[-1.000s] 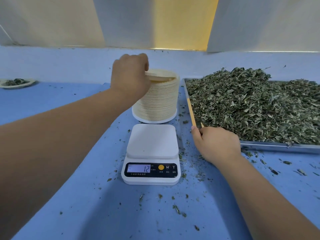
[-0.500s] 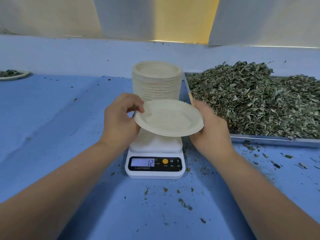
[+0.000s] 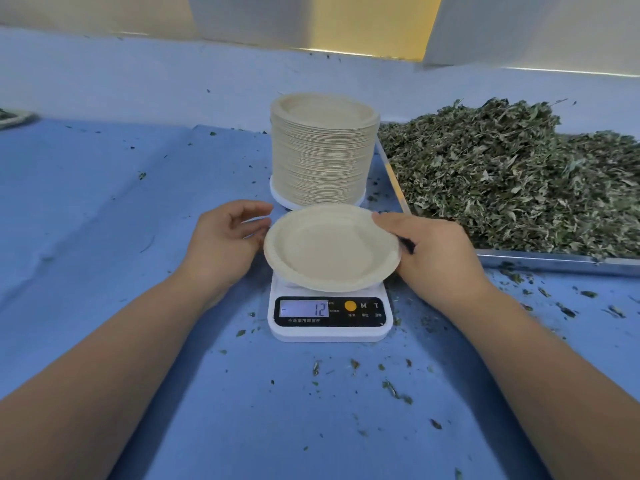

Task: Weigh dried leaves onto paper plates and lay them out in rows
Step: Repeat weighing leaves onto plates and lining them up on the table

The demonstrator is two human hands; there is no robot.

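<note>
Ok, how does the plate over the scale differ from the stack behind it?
The plate is a single one, gripped at its right rim by the right hand; the stack is many plates and no hand touches it. The plate lies over the scale; the stack stands farther back on the blue table. Both are the same pale, round, empty paper plates.

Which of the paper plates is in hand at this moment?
The single empty plate over the scale, its right rim pinched by the right hand. The others sit in the tall stack behind it; another plate lies far left.
</note>
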